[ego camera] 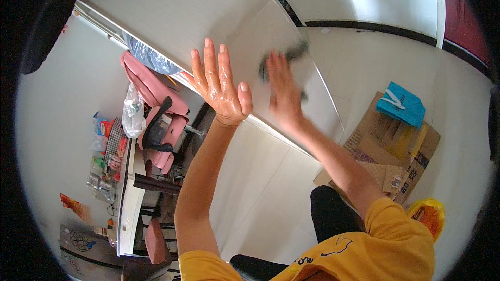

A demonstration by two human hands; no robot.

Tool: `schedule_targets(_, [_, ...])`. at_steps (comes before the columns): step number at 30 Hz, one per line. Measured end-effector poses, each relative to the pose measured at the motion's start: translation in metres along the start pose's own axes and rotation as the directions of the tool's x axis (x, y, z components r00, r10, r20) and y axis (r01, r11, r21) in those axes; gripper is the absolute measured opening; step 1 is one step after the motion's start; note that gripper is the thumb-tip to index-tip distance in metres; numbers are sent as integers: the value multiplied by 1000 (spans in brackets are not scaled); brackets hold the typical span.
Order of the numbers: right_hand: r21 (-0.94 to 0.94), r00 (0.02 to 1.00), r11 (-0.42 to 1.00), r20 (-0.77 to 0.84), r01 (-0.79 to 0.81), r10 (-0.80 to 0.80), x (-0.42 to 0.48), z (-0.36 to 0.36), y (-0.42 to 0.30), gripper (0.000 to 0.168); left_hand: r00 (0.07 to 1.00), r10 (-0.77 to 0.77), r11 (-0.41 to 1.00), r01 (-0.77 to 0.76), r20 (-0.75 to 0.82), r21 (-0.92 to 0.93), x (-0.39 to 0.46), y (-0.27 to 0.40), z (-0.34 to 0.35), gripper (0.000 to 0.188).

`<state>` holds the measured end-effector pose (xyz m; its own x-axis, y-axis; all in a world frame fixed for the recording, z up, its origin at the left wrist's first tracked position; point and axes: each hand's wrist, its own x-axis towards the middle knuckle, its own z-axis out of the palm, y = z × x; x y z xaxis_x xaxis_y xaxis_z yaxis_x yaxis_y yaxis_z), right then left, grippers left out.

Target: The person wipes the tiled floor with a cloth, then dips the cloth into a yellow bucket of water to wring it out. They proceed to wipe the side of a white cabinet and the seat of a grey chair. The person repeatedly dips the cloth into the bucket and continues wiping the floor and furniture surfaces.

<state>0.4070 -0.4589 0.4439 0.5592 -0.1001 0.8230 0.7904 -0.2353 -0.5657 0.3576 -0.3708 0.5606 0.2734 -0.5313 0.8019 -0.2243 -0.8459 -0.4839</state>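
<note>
My left hand [224,89] is wet and shiny, its fingers spread, with nothing held in it. It is over a large off-white door-like panel [172,11], close to the panel's long edge; whether the palm touches it cannot be told. To its right, my right hand [283,89] is blurred by motion over the same panel. A dark greenish cloth [299,50] shows around and beneath the right fingers, also blurred. Part of the cloth is hidden under that hand.
Flattened cardboard [390,144] lies on the tiled floor at right, a blue bag [402,105] on it. A yellow-and-red bag [429,214] sits nearby. At left are a pink chair [156,86] with a plastic bag [134,113] and a white cluttered table [131,207].
</note>
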Motion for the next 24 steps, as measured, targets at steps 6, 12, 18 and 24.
schedule_targets(6, [147,995,984,-19,102,-100,28,-7,-1,69,1000,-8,1000,7,-10,-5,6,3,2,59])
schedule_targets(12, [284,973,951,-222,125,-62,82,-8,8,54,992,-78,997,77,-100,-16,4,6,11,59])
schedule_targets(18, [213,941,918,-41,336,-335,35,3,-13,49,905,-291,954,250,-311,-165,-14,14,20,57])
schedule_targets(24, [131,779,781,78,610,-622,133,-13,-46,59,871,-424,905,397,-247,-154,-18,25,16,59])
